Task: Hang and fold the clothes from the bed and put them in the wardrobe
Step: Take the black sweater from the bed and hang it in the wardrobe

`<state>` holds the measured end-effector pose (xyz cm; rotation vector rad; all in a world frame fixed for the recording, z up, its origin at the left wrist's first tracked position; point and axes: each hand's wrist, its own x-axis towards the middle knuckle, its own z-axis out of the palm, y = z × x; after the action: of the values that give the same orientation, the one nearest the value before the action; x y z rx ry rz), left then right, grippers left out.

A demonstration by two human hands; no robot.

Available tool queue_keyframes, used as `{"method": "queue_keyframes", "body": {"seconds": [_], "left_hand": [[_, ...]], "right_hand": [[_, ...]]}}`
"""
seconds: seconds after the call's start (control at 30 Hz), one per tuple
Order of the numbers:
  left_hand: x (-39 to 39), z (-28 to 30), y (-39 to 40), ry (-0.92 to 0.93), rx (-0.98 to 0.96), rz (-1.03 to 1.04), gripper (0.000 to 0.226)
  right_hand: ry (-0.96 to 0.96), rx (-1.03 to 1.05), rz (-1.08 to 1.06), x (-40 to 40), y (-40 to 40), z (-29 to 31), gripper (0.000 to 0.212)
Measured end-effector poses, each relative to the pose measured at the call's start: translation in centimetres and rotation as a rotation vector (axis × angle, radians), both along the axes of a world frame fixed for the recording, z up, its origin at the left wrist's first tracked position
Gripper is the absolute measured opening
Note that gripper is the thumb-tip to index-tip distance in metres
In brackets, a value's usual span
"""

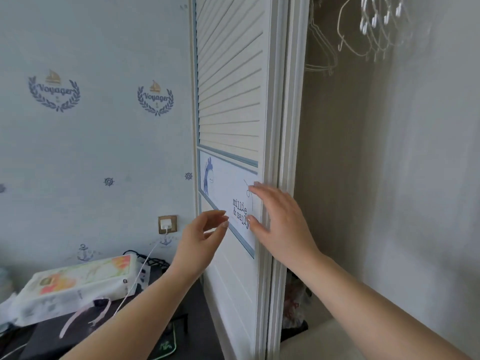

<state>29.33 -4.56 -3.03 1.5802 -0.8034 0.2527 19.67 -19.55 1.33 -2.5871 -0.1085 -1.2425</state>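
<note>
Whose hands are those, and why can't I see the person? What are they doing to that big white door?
There is just one picture, taken by a camera worn on the person's head, so you see what they see: their own two arms reaching forward. The right hand lies with straight fingers on the edge of the white wardrobe door, the sliding kind with slats. The left hand floats beside it with relaxed fingers. Neither hand holds anything. Through the open side of the wardrobe you can see empty white hangers up high. Down on the left, a dark table carries a flowery soft pack, and a white charger sits in the wall socket.
</note>
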Motion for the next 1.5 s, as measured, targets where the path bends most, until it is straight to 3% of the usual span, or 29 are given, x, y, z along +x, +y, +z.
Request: {"method": "queue_keyframes", "body": {"seconds": [0.3,0.43,0.7,0.9,1.2,1.5], "left_hand": [[-3.7,-5.2,10.7,0.176,0.004,0.234,0.017],[-6.6,-7.6,18.3,0.267,-0.011,0.394,0.018],[-15.8,-9.5,33.9,0.281,-0.048,0.73,0.018],[-26.6,-9.9,46.7,0.301,-0.185,0.921,0.022],[-45.5,-12.3,65.1,0.333,-0.198,1.292,0.019],[-63.0,-17.8,74.2,0.432,-0.281,1.673,0.015]], "right_hand": [[0.259,0.199,0.362,3.1,8.4,-5.8,0.04],[0.353,0.184,0.531,3.4,15.5,-7.7,0.04],[0.432,0.148,0.844,-0.5,31.6,-8.8,0.042],[0.48,0.117,1.071,-7.3,46.3,-9.3,0.043],[0.5,-0.014,1.396,-20.2,67.8,-12.5,0.028],[0.615,-0.194,1.711,-31.8,83.1,-16.7,0.028]]}}
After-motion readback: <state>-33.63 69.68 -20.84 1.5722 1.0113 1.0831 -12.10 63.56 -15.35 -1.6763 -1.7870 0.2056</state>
